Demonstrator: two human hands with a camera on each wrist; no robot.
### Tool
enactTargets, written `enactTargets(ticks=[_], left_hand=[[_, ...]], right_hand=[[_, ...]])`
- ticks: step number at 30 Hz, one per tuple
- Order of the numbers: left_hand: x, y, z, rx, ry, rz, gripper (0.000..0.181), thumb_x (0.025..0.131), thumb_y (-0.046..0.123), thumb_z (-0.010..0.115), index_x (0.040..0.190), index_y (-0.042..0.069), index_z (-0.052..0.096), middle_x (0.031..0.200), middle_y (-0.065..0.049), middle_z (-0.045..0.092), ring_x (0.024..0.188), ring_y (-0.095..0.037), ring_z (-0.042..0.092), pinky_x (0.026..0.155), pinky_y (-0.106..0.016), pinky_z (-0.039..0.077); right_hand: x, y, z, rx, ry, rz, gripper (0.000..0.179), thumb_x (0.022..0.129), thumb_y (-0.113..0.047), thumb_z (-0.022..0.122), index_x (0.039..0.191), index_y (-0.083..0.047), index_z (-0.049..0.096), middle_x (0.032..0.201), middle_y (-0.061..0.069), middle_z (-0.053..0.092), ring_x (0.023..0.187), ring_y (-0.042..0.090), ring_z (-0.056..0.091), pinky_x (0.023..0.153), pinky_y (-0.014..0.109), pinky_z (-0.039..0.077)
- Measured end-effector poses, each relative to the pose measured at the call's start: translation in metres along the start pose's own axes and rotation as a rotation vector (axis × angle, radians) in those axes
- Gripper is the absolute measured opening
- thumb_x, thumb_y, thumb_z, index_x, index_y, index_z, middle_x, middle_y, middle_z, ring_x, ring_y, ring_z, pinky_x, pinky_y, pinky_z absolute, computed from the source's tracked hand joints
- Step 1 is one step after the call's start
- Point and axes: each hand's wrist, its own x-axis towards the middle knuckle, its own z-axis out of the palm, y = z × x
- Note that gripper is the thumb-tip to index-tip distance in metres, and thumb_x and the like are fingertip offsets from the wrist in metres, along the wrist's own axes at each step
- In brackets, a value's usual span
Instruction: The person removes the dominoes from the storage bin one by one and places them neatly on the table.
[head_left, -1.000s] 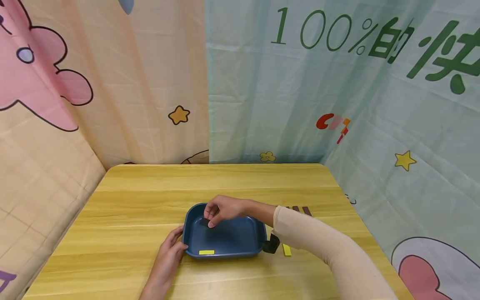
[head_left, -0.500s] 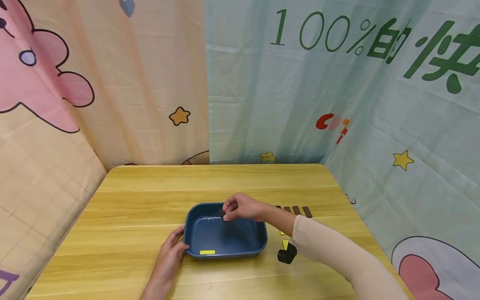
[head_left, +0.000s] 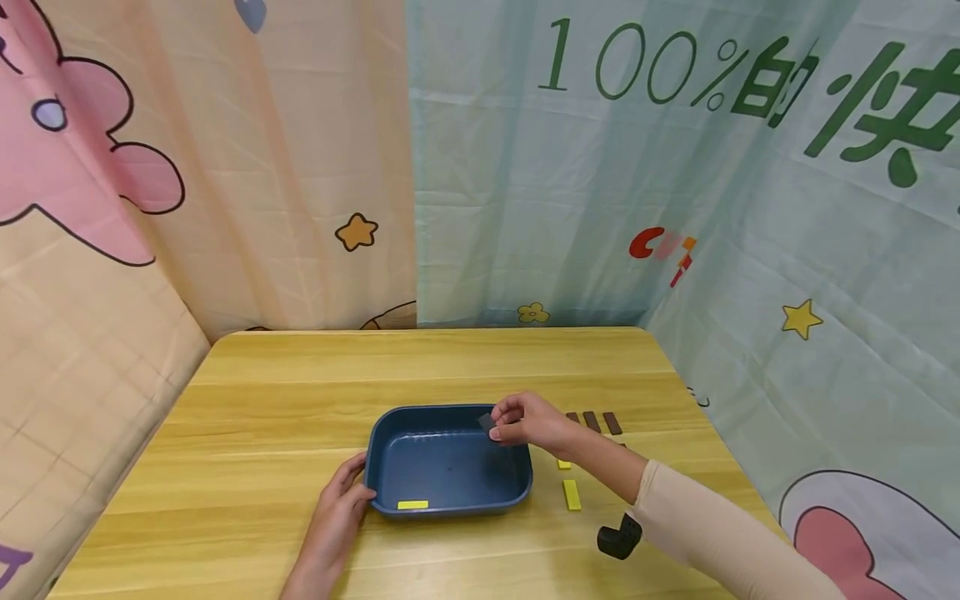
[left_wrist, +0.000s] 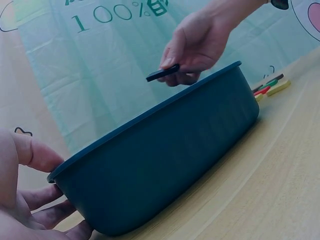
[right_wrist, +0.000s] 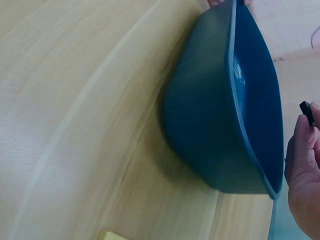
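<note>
My right hand (head_left: 528, 421) pinches a small flat black block (left_wrist: 163, 73) between thumb and fingers, above the right rear part of a blue plastic tub (head_left: 450, 510). In the left wrist view the block is raised over the tub's rim, lying nearly level. My left hand (head_left: 339, 508) grips the tub's left end, its thumb (left_wrist: 42, 156) at the rim and the other fingers against the outer wall. Inside the tub, a yellow block (head_left: 412, 505) lies by the front wall.
Right of the tub lie a yellow block (head_left: 572, 495) and another yellow one (head_left: 564, 464), partly hidden by the forearm. Dark brown blocks (head_left: 592, 422) stand in a row behind the arm. Red and green pieces (left_wrist: 270, 86) show in the left wrist view. Printed curtains enclose the table.
My right hand has moved rightward from over the tub's left part to its right rear rim, carrying the black block. My left hand and the tub have stayed in place.
</note>
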Motion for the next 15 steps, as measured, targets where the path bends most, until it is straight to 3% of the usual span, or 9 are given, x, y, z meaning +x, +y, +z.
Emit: enactTargets(ticks=[7, 15], left_hand=[[0.002, -0.001, 0.0, 0.0, -0.004, -0.001, 0.061, 0.095, -0.009, 0.045, 0.154, -0.007, 0.033, 0.159, -0.022, 0.032, 0.121, -0.013, 0.054, 0.097, -0.021, 0.044], [0.002, 0.0, 0.0, -0.003, 0.0, 0.0, 0.06, 0.095, -0.009, 0.045, 0.154, -0.007, 0.033, 0.159, -0.021, 0.032, 0.121, -0.012, 0.055, 0.097, -0.022, 0.045]], right_hand=[[-0.016, 0.018, -0.019, 0.056, 0.096, 0.016, 0.026, 0.093, -0.001, 0.075, 0.113, 0.008, 0.06, 0.095, 0.014, 0.059, 0.088, 0.025, 0.068, 0.087, 0.043, 0.058], [-0.037, 0.039, -0.033, 0.076, 0.145, 0.001, 0.026, 0.092, 0.0, 0.074, 0.112, 0.009, 0.059, 0.095, 0.013, 0.059, 0.087, 0.025, 0.066, 0.09, 0.049, 0.056]])
